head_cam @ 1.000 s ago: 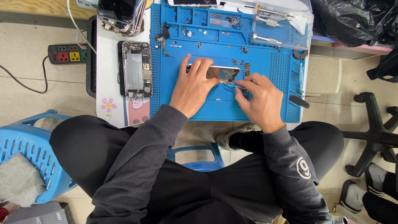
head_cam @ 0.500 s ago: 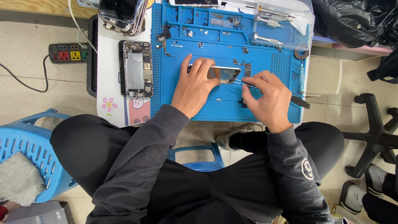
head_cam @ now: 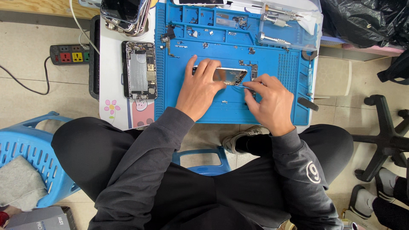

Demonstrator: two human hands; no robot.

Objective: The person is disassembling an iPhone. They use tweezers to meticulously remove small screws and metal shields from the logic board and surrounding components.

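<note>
I saw my left hand (head_cam: 200, 87) lying flat on the blue mat (head_cam: 179, 85), with its fingers spread over the left end of a small shiny phone part (head_cam: 230, 76), pressing it down and not gripping it. My right hand (head_cam: 268, 102) was just beside the right end of that part, and its thumb and first finger were pinched shut on a thin metal tool (head_cam: 239, 84). The tip of the tool touched the lower right edge of the phone part. The part sat near the middle of the mat, between my two hands. Little screws and tiny bits lay here and there on the mat around my hands, too small for me to tell what each one was. At the top of the mat there were small boxes with more bits in them. On the top right stood a clear tray (head_cam: 294, 40) with silver screwdrivers (head_cam: 277, 18) in it. To the left of the mat, on the white table (head_cam: 108, 81), an opened phone (head_cam: 139, 70) lay with its insides showing. A stack of phones (head_cam: 125, 15) sat above it. Further left, on the floor, there was a power strip (head_cam: 70, 54). Down at the bottom left stood a blue plastic stool (head_cam: 30, 145) with a grey cloth (head_cam: 19, 183) on it. Well apart on the right was a black chair base (head_cam: 383, 140)
</note>
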